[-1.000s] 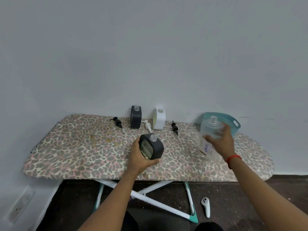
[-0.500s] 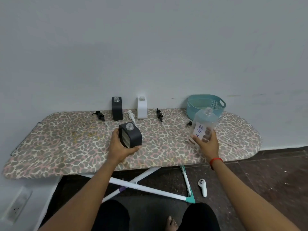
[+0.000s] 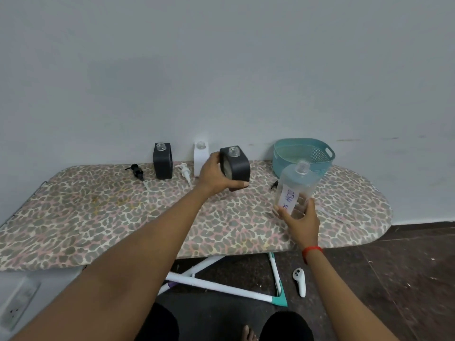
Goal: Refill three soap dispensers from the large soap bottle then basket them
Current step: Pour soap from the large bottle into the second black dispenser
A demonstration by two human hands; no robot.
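The left hand [image 3: 213, 175] grips the dark dispenser [image 3: 238, 168], thumb under its base and fingers curled over its upper side. It has carried the dispenser from mid-surface toward the back edge, closer to the large soap bottle [image 3: 295, 187]. The right hand [image 3: 302, 219] holds that bottle by its base with fingers wrapped round it, raised off the surface in front of the basket [image 3: 283, 156] at the right end. The dispenser neck is open, so pouring appears imminent. No dispenser is basketed yet.

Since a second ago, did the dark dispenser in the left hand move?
Yes. The held dark dispenser went from front-left of the white dispenser to its right, towards the basket.
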